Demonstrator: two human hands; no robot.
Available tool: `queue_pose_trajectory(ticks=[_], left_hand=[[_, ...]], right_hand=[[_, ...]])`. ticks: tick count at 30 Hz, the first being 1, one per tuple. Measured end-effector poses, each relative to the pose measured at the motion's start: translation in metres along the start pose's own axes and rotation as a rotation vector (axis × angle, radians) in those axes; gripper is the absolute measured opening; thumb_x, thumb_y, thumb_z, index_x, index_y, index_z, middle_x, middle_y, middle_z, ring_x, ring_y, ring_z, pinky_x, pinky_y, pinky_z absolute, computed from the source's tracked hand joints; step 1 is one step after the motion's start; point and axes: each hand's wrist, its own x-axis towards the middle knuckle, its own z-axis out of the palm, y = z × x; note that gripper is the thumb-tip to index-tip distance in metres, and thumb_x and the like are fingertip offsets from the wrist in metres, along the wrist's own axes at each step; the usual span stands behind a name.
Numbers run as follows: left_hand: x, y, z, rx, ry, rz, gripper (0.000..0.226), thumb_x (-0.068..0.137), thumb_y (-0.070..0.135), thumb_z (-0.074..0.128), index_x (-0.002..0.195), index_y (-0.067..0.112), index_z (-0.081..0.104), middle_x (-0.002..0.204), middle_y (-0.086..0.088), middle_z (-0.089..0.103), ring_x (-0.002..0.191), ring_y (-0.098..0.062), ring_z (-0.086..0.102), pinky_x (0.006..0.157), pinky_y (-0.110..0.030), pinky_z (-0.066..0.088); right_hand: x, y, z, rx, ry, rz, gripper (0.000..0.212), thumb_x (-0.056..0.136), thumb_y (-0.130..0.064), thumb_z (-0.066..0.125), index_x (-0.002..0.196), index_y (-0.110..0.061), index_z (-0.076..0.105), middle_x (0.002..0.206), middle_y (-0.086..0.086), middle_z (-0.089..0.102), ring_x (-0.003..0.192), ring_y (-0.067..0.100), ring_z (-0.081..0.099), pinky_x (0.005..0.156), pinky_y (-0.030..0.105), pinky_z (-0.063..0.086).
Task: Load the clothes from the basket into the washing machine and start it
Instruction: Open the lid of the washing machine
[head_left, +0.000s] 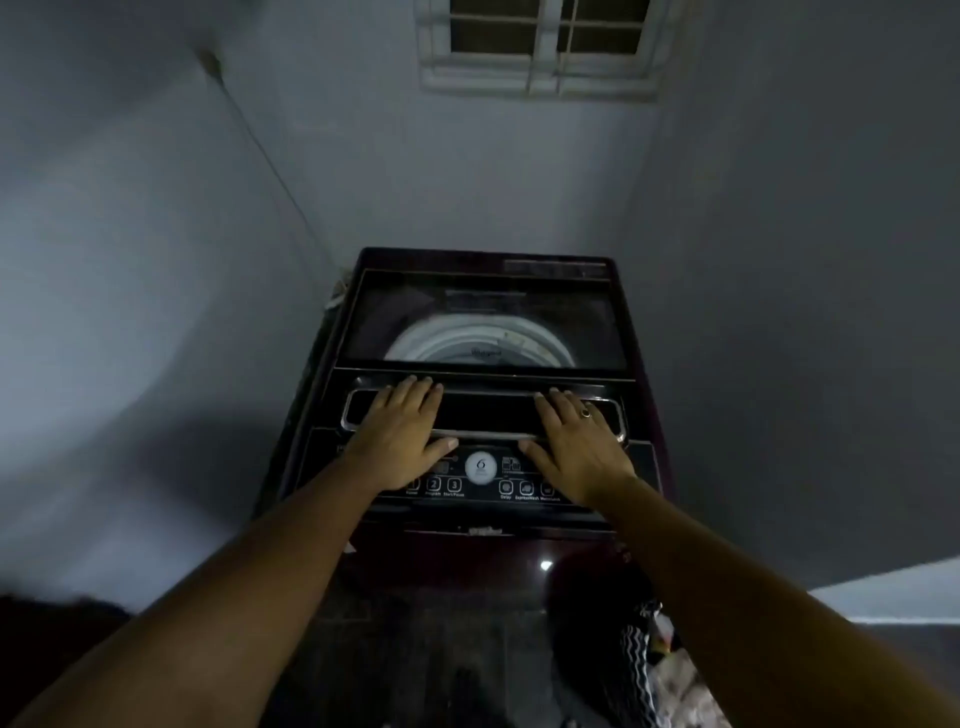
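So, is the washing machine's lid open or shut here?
Shut. The lid lies flat, the drum visible through its glass; the left hand and right hand rest flat on its front edge.

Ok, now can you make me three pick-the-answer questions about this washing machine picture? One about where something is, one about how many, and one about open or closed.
1. Where do the left hand and right hand rest?
A. On the front of the lid
B. On a tap
C. On a door handle

2. How many hands wear a ring?
A. None
B. One
C. Two

3. How is the lid of the washing machine?
A. Shut flat
B. Standing straight up
C. Taken off

Answers:
1 A, both palms lie flat on the lid's front strip.
2 B, only the right hand shows a ring.
3 A, the drum shows through the flat glass.
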Motion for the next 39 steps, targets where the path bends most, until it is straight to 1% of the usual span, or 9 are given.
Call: queue_pose_trajectory(ticks=[7, 12, 16, 19, 23, 29, 32, 35, 39], left_hand=[[0.017, -0.019, 0.009, -0.003, -0.08, -0.009, 0.093, 0.093, 0.073, 0.03, 0.159, 0.01, 0.014, 0.164, -0.012, 0.021, 0.151, -0.03, 0.022, 0.121, -0.053, 0.021], [0.025, -0.026, 0.001, 0.041, -0.075, 0.025, 0.108, 0.08, 0.089, 0.023, 0.156, 0.012, 0.025, 0.148, -0.012, 0.043, 0.133, -0.029, 0.045, 0.108, -0.05, 0.035], [0.03, -0.03, -0.011, 0.016, -0.058, 0.052, 0.11, 0.071, 0.095, 0.033, 0.151, 0.019, 0.036, 0.136, -0.008, 0.052, 0.123, -0.025, 0.05, 0.104, -0.046, 0.035], [0.032, -0.039, -0.03, 0.0, 0.005, 0.098, 0.112, 0.063, 0.097, 0.041, 0.148, 0.024, 0.04, 0.131, -0.002, 0.053, 0.121, -0.02, 0.05, 0.103, -0.043, 0.034], [0.039, -0.055, -0.066, -0.031, 0.058, 0.157, 0.104, 0.065, 0.095, 0.044, 0.145, 0.028, 0.043, 0.134, 0.002, 0.056, 0.122, -0.017, 0.053, 0.104, -0.043, 0.035], [0.054, -0.072, -0.116, -0.085, 0.15, 0.204, 0.09, 0.075, 0.092, 0.041, 0.138, 0.029, 0.055, 0.134, 0.005, 0.062, 0.119, -0.018, 0.059, 0.103, -0.043, 0.043], [0.065, -0.077, -0.136, -0.074, 0.332, 0.283, 0.073, 0.085, 0.077, 0.047, 0.134, 0.026, 0.06, 0.129, 0.003, 0.065, 0.114, -0.018, 0.062, 0.096, -0.039, 0.049], [0.073, -0.07, -0.15, -0.086, 0.57, 0.358, 0.053, 0.095, 0.048, 0.055, 0.139, 0.019, 0.057, 0.133, 0.0, 0.063, 0.118, -0.02, 0.06, 0.099, -0.039, 0.045], [0.091, -0.059, -0.163, 0.009, 0.691, 0.337, 0.063, 0.095, 0.041, 0.053, 0.149, 0.011, 0.042, 0.147, -0.006, 0.051, 0.135, -0.024, 0.047, 0.114, -0.047, 0.032]], right_hand=[[0.021, 0.007, 0.005, -0.014, -0.05, 0.025, 0.083, 0.096, -0.071, 0.026, 0.16, -0.018, 0.015, 0.165, 0.014, 0.021, 0.154, 0.032, 0.016, 0.124, 0.054, 0.016], [0.036, 0.008, -0.011, -0.03, -0.114, 0.043, 0.098, 0.082, -0.086, 0.034, 0.154, -0.02, 0.028, 0.154, 0.012, 0.04, 0.141, 0.032, 0.039, 0.118, 0.06, 0.025], [0.041, 0.009, -0.024, -0.089, -0.146, 0.001, 0.106, 0.07, -0.096, 0.037, 0.146, -0.022, 0.037, 0.147, 0.011, 0.045, 0.134, 0.033, 0.046, 0.114, 0.061, 0.031], [0.043, 0.011, -0.043, -0.097, -0.057, -0.024, 0.105, 0.069, -0.098, 0.037, 0.143, -0.024, 0.041, 0.142, 0.009, 0.051, 0.128, 0.03, 0.051, 0.112, 0.057, 0.035], [0.041, 0.011, -0.079, -0.249, 0.086, -0.109, 0.097, 0.082, -0.093, 0.018, 0.142, -0.022, 0.045, 0.135, 0.007, 0.057, 0.12, 0.027, 0.057, 0.108, 0.05, 0.04], [0.049, 0.008, -0.12, -0.327, 0.277, -0.073, 0.078, 0.092, -0.083, 0.015, 0.117, -0.026, 0.061, 0.115, 0.001, 0.064, 0.101, 0.024, 0.063, 0.099, 0.046, 0.045], [0.059, 0.007, -0.141, -0.303, 0.377, -0.009, 0.07, 0.093, -0.081, 0.021, 0.107, -0.026, 0.063, 0.11, 0.001, 0.066, 0.096, 0.024, 0.063, 0.095, 0.044, 0.046], [0.075, 0.008, -0.162, -0.254, 0.492, 0.052, 0.066, 0.094, -0.078, 0.028, 0.1, -0.024, 0.066, 0.1, 0.002, 0.067, 0.088, 0.026, 0.063, 0.09, 0.042, 0.047], [0.112, 0.01, -0.197, -0.161, 0.624, 0.122, 0.067, 0.093, -0.078, 0.03, 0.095, -0.022, 0.067, 0.091, 0.001, 0.067, 0.082, 0.027, 0.063, 0.084, 0.042, 0.048]])
